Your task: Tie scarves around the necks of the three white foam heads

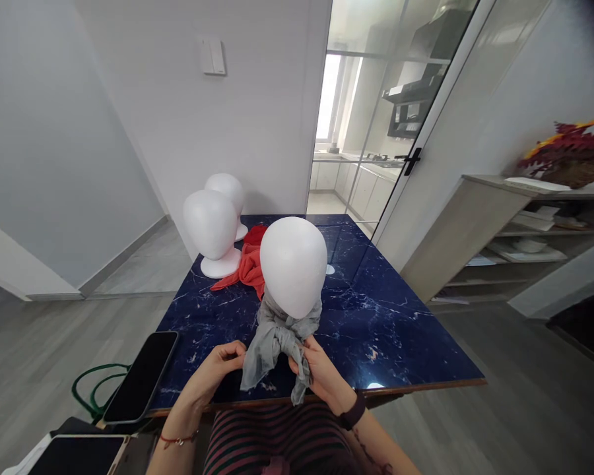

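A white mannequin head (294, 260) stands upright near the front of the table. Around its neck is a sheer grey scarf (277, 338), knotted in front with two loose ends hanging down. At the edge of the left end, my left hand (222, 363) has its thumb and fingers pinched together on the cloth. My right hand (321, 371) grips the other end just below and right of the knot, its fingers partly hidden by the cloth.
Two more white mannequin heads (210, 224) stand at the back left of the blue marbled table (386, 316). A red cloth (250, 264) lies crumpled beside them. A phone (142, 376) rests at the left front corner. Behind is a glass door (361, 119); a shelf unit (495, 231) stands right.
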### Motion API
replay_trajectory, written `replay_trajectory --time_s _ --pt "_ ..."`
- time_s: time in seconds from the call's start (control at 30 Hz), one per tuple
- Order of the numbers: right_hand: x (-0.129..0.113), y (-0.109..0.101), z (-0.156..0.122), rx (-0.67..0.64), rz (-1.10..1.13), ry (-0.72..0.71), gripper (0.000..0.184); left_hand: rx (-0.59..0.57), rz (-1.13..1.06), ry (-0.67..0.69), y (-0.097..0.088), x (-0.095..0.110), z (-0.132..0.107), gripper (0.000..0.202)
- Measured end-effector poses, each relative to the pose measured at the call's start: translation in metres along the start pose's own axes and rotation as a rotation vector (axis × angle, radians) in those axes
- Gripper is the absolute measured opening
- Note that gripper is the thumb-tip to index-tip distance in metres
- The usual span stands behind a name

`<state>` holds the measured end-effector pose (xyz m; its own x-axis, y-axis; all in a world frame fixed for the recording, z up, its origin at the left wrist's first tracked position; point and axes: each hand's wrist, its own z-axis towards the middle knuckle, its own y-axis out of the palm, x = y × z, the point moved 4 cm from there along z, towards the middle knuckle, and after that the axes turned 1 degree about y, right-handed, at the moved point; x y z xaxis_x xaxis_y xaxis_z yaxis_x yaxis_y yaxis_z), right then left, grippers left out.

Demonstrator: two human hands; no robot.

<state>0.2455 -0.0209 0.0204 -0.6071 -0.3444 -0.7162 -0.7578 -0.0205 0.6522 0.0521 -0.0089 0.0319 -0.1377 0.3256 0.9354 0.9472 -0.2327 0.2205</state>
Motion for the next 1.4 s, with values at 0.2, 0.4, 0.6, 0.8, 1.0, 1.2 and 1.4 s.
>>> replay_trajectory --time_s 0.2,0.4,0.6,0.8,1.0,1.2,1.4 --pt "0.013 -0.003 0.003 -0.004 -0.047 0.044 0.031 0.212 -0.48 -0.101 0.009 -0.001 -0.002 0.015" --pt "0.015 -0.006 0.003 0.017 -0.037 0.091 0.025 0.283 -0.171 0.209 0.013 0.012 0.014 0.028" --pt "0.013 -0.004 0.002 -0.023 -0.007 0.137 0.021 0.139 0.41 0.285 0.02 0.017 0.005 0.018" --pt "0.017 -0.004 0.003 -0.009 -0.044 0.105 0.026 0.015 0.408 0.263 0.036 0.024 0.006 0.025" --pt "0.022 -0.006 0.002 0.002 -0.085 0.1 0.042 0.132 -0.1 0.199 0.037 0.033 0.041 0.02" --pt "0.019 0.0 0.001 -0.063 -0.104 0.088 0.039 -0.027 0.388 0.327 0.06 0.043 0.041 0.011" --pt "0.011 0.006 -0.001 -0.096 -0.05 0.089 0.032 0.225 0.341 0.604 0.046 0.053 0.027 0.021"
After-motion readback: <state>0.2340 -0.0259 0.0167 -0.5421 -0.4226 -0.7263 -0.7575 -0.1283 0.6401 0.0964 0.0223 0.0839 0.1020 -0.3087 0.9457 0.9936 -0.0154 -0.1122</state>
